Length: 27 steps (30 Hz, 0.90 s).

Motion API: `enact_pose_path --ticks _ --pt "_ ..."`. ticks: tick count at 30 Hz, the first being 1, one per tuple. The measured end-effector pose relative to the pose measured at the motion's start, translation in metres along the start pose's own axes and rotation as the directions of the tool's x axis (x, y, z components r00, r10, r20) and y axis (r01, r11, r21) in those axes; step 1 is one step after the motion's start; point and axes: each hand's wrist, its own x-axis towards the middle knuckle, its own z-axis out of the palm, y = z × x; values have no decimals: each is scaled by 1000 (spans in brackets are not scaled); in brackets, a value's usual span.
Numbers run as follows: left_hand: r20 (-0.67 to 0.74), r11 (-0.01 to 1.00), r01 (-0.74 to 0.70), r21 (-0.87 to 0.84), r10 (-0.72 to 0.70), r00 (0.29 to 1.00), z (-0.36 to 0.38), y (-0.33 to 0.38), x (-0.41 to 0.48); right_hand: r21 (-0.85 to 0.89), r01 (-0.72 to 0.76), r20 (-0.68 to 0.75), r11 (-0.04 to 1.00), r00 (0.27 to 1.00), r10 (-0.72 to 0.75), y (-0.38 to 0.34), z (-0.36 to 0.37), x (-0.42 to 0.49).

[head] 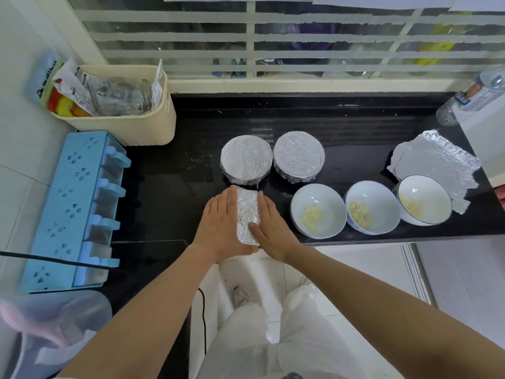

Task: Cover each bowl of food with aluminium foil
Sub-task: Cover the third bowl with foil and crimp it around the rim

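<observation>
Foil-wrapped bowl (247, 217) at front edge of black counter (191, 160), between both hands. Left hand (218, 225) and right hand (270, 228) flat against its sides, fingers straight, pressing. Rear-left covered bowl (246, 160) and rear-right covered bowl (298, 157) just behind. To right, holding pale food: first open bowl (318, 210), second open bowl (373, 207), third open bowl (423, 202), the last resting on loose foil sheet (437, 160).

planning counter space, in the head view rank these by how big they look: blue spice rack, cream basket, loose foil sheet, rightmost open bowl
1. blue spice rack
2. cream basket
3. loose foil sheet, partly hidden by the bowl
4. rightmost open bowl
Rack is nearer the camera, so its lead over the basket is unsure.
</observation>
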Motion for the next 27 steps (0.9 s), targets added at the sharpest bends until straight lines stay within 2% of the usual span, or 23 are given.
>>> enact_pose_path --ticks 3,7,14,17,22,27 --pt "20 999 -23 44 22 1000 -4 -4 -4 21 -15 3 1000 1000 15 -3 -1 0" --pt "-75 995 -89 33 91 993 -4 6 -4 91 -48 -2 995 999 48 -5 -2 0" --pt "-99 998 41 -41 -45 994 8 27 1 128 -57 7 990 998 56 0 -13 0" --pt "-127 998 45 -33 -49 991 11 27 2 121 -27 -24 992 999 30 2 -16 -1" --pt "-115 999 32 23 -29 993 12 22 2 54 -6 -164 999 986 15 7 -24 -2" --pt "-76 994 51 96 -43 996 10 16 0 85 -9 -174 996 984 24 2 -27 -1"
